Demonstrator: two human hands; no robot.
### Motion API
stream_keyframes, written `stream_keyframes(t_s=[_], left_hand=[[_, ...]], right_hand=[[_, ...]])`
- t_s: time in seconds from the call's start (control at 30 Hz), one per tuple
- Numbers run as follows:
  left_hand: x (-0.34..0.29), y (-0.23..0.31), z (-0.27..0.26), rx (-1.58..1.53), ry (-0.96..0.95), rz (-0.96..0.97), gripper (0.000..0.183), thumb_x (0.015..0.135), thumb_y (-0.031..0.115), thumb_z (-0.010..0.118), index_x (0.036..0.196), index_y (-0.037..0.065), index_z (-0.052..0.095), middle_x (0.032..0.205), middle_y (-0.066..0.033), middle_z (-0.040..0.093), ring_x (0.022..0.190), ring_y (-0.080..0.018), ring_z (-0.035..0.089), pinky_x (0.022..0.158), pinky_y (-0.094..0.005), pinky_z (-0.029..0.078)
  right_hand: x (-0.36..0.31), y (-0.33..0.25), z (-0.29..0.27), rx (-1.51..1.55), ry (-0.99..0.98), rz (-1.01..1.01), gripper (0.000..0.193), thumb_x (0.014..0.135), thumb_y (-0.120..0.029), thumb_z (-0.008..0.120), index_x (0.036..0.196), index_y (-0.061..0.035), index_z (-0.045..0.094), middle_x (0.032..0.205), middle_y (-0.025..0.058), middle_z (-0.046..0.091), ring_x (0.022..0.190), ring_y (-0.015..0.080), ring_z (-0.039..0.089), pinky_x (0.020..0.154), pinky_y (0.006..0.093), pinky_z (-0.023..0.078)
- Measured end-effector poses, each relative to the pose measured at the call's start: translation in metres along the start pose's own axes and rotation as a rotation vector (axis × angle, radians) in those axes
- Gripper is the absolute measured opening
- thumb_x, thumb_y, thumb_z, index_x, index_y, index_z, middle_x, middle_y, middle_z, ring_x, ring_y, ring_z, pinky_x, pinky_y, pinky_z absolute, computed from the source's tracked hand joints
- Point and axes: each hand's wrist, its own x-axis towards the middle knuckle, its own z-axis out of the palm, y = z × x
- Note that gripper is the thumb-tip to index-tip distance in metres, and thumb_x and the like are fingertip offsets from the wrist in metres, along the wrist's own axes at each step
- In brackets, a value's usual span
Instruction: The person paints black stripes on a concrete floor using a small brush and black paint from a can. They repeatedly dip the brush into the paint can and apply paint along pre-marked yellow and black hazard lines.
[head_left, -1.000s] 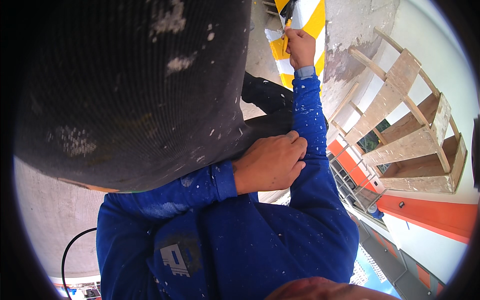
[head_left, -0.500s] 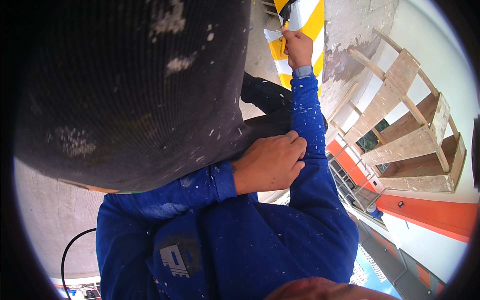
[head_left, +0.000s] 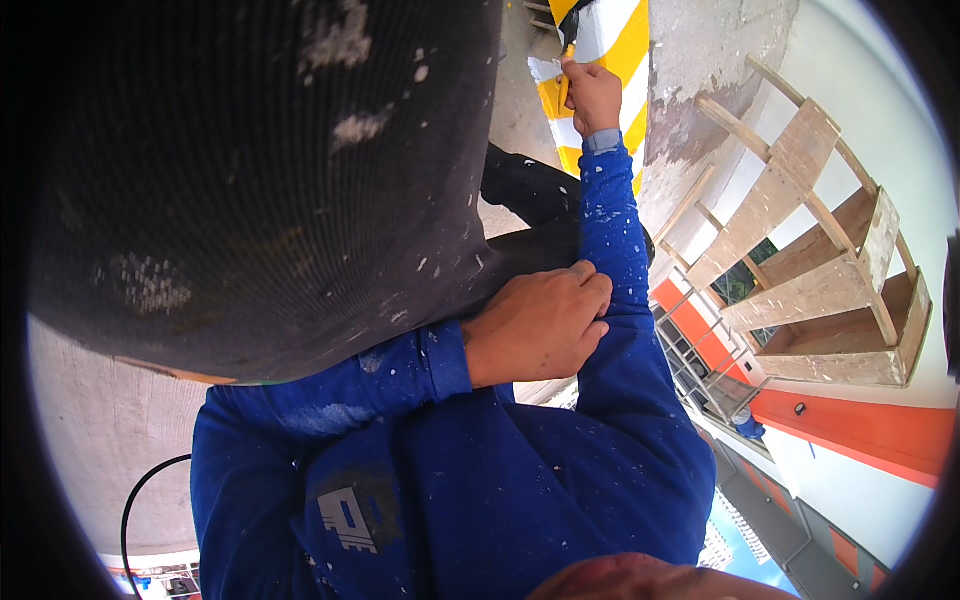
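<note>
My right hand (head_left: 594, 97) is stretched out to the far end of the view, fingers closed around the yellow handle of a paintbrush (head_left: 564, 94). The brush's dark head lies against a block (head_left: 628, 62) painted in yellow and white diagonal stripes. My left hand (head_left: 540, 325) is closed beside my right sleeve, close to my body, knuckles up. Its curled fingertips are hidden, so I cannot make out what they hold, if anything. Both blue sleeves carry specks of white paint.
Dark trousers (head_left: 270, 200) spotted with paint fill the left. Grey concrete ground (head_left: 700, 50) borders the striped block. On the right stands a wooden plank frame (head_left: 800, 290) against a white and orange wall (head_left: 850, 430). A black cable (head_left: 128, 510) curves at lower left.
My right hand and forearm have shifted slightly left with the paintbrush, whose head has moved a little against the striped block. My left hand stays nearly still.
</note>
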Motion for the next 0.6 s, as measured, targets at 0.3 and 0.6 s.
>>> stream_keyframes(t_s=[0.3,0.6], left_hand=[[0.000,0.001,-0.001,-0.004,-0.001,-0.003,0.021,0.094,0.018,0.070,0.103,0.003,0.058,0.102,-0.0147,0.063,0.091,-0.0366,0.068,0.079,-0.0482,0.056],[0.001,0.000,0.000,-0.012,0.009,0.006,0.021,0.094,0.017,0.070,0.102,0.003,0.058,0.102,-0.0153,0.063,0.090,-0.0370,0.068,0.079,-0.0483,0.056]], right_hand=[[0.004,0.006,-0.001,-0.043,0.012,0.014,0.032,0.093,-0.022,0.081,0.090,0.0091,0.073,0.071,0.0097,0.070,0.048,0.0136,0.057,0.045,0.0286,0.044],[0.008,0.014,-0.002,-0.060,0.009,0.028,0.030,0.093,-0.021,0.081,0.086,0.0063,0.073,0.068,0.0077,0.067,0.048,0.0131,0.055,0.045,0.0285,0.042]])
